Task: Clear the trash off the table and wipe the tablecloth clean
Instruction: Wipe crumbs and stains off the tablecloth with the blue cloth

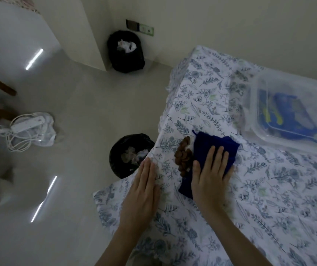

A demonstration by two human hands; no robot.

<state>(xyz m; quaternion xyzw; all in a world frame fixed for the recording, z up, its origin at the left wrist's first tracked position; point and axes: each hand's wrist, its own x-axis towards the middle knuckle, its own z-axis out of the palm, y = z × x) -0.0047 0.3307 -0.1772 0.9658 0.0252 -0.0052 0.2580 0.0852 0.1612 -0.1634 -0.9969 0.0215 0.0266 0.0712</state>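
Observation:
A floral blue-and-white tablecloth (pixel 269 189) covers the table. My right hand (pixel 209 173) presses flat on a dark blue cloth (pixel 217 146) with straight fingers. Just left of the cloth lies a pile of brown crumbs or shells (pixel 182 156), near the table's left edge. My left hand (pixel 144 189) lies flat with straight fingers on the tablecloth at that edge, left of the pile. Below the edge stands a black-lined trash bin (pixel 129 154) holding crumpled white paper.
A clear plastic container (pixel 286 110) with blue items inside sits at the back right of the table. A second black bin (pixel 125 50) stands by the far wall. A white power strip and cords on a plastic bag (pixel 29 129) lie on the floor at left.

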